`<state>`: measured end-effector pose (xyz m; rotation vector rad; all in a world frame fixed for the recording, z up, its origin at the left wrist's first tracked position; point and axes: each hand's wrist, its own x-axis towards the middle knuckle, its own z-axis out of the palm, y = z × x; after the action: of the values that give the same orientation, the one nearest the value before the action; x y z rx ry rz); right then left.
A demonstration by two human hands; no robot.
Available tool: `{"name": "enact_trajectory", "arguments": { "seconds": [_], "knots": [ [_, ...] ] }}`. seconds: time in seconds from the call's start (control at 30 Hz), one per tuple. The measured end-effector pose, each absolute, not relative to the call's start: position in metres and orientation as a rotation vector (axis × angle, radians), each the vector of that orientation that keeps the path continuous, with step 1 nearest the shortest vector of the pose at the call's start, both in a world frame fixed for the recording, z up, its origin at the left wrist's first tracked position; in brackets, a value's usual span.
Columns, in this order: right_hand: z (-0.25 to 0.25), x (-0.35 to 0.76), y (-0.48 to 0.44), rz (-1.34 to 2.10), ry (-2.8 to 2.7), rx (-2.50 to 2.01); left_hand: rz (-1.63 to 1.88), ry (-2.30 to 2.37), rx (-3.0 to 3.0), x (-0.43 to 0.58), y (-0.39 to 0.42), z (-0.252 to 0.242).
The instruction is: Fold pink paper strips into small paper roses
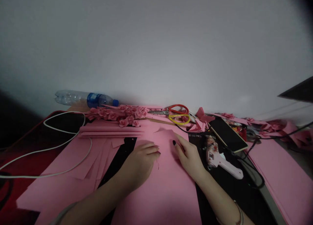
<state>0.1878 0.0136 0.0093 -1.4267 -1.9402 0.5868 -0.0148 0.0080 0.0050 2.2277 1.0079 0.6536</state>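
Observation:
My left hand (140, 161) rests palm down on a large pink paper sheet (161, 189), its fingers curled and pressing the paper near a small tear. To its right, my right hand (187, 155) lies on the same sheet, fingers together and pinching or pressing a folded pink piece (166, 133) at the sheet's far end. Both forearms reach in from the bottom edge.
Several pink paper roses (119, 114) and rolled pink strips (111, 131) lie behind the sheet. Red and yellow scissors (177, 113), a pink glue gun (220, 159), a dark phone (228, 133), a lying water bottle (85, 98) and a white cable (49, 150) surround it. More pink paper (281, 172) lies right.

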Motion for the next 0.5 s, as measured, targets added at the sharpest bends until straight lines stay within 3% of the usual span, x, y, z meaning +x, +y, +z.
{"name": "enact_trajectory", "arguments": {
  "seconds": [0.13, 0.5],
  "knots": [
    [0.0070, 0.1923, 0.0142, 0.341, -2.122, -1.279, 0.680, 1.000, 2.136, -0.0142, 0.0090, 0.0056],
    [0.0065, 0.1909, 0.0097, 0.267, -2.497, -1.080, 0.551, 0.904, 2.210, -0.0142, 0.0151, 0.0098]
  ]
}}
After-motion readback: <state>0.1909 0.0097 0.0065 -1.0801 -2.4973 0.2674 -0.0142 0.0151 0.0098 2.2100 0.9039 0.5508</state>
